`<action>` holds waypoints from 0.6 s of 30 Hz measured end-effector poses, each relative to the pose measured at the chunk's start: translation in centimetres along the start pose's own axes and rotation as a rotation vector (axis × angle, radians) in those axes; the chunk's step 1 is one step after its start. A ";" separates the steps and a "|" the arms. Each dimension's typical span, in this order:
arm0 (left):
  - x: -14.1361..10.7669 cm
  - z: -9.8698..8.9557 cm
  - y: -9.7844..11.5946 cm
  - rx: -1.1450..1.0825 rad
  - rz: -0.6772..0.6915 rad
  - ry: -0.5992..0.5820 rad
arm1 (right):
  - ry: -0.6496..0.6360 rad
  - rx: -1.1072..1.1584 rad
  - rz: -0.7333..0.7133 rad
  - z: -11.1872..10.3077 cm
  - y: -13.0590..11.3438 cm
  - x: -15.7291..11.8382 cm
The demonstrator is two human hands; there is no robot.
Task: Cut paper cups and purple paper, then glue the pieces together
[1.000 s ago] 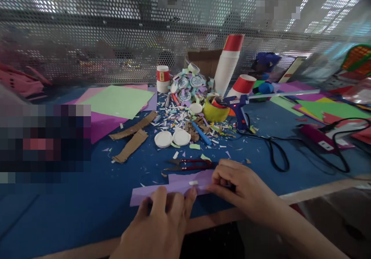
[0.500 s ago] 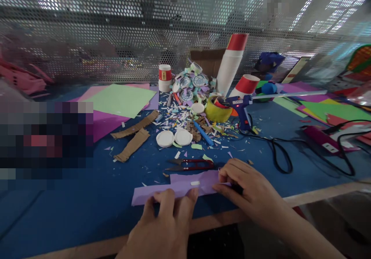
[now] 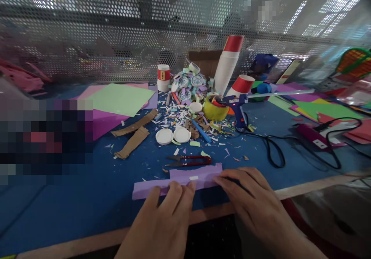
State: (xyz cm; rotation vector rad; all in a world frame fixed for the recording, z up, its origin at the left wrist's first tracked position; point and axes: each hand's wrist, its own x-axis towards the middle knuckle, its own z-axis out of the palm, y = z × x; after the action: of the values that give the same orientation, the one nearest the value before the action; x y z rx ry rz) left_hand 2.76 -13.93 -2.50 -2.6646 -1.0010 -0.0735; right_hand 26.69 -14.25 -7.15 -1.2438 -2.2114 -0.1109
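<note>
A folded strip of purple paper [image 3: 203, 171] lies near the table's front edge, with a small white scrap [image 3: 193, 178] on it. My left hand [image 3: 165, 216] grips its front edge with bent fingers, the thumb beside the scrap. At the right end, the fingertips of my right hand [image 3: 252, 197] are pressed together on the paper; part of the thumb is hidden. Just behind the paper lie thread snips [image 3: 188, 160] with dark red handles, blades pointing left.
White paper discs [image 3: 164, 136], cardboard strips [image 3: 132, 142] and scraps lie ahead. A blue glue gun [image 3: 239, 108] rests by a yellow tape roll [image 3: 214, 109]; black cords run right to a power strip [image 3: 315, 137]. Stacked cups [image 3: 227, 66] lean behind. Coloured sheets [image 3: 121, 99] lie left.
My right hand has shifted from the paper's upper right corner down to its right edge, uncovering that corner. My left hand still holds the front edge. The view has shifted slightly.
</note>
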 end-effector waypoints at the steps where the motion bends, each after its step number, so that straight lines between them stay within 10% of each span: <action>1: 0.0 0.2 0.1 -0.010 0.007 0.043 | 0.017 -0.012 0.009 0.1 -0.1 -0.3; 18: 0.6 3.5 2.6 -0.120 -0.055 0.147 | 0.060 -0.056 0.058 0.5 -0.8 -1.5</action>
State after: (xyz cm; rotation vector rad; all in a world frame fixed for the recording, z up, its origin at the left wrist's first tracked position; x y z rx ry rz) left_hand 4.70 -14.40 -6.38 -2.6917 -1.0523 -0.3468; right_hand 26.36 -15.69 -8.18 -1.3174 -2.1322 -0.1858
